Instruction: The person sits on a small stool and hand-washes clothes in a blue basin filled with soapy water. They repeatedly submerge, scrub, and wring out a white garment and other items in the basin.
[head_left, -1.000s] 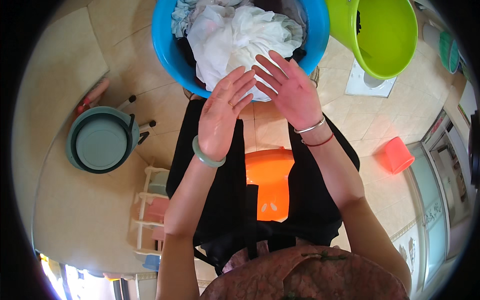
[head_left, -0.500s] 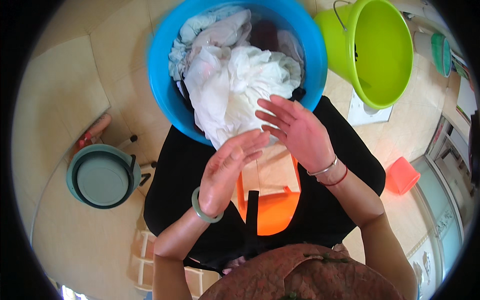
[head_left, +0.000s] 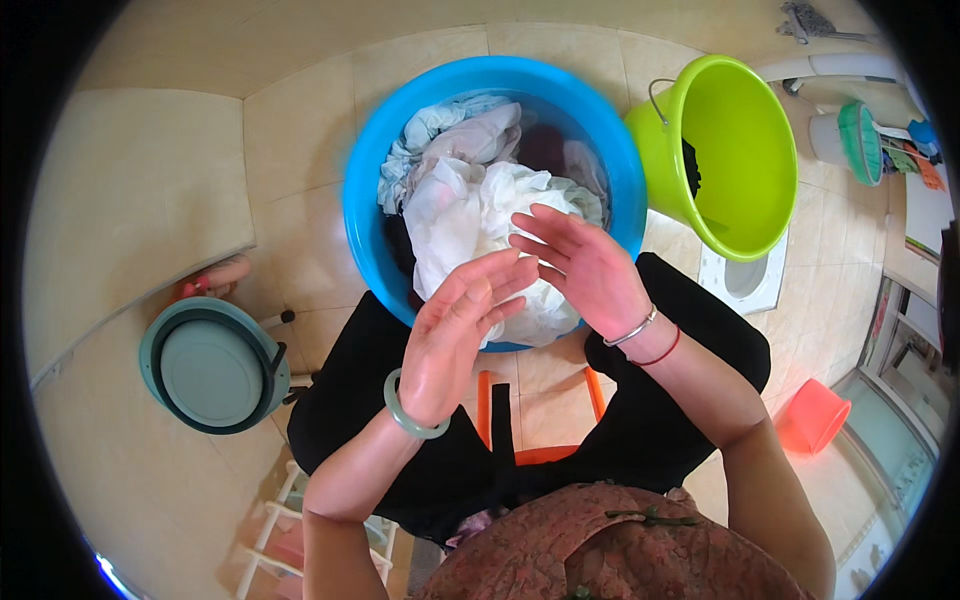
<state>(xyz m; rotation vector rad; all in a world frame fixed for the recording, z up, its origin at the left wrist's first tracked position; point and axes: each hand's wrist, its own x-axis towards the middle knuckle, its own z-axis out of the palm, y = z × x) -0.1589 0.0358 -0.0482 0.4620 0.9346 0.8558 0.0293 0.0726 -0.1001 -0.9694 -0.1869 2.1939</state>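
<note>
1. Currently your left hand [head_left: 455,345] and right hand [head_left: 585,270] hover spread apart, holding nothing.
2. Laundry [head_left: 480,215] sits at 12 o'clock in the blue tub [head_left: 365,230].
3. Risk: soaked cloth slips from a loose grab and drips onto your lap.

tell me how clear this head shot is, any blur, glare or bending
Head view: fisheye bends the floor tile lines toward a black rim; lighting is bright and even, with no strong glare; the left hand and right hand look slightly soft, the blue basin rim and green bucket fairly crisp; the patterned garment at the bottom edge is blurred.
</note>
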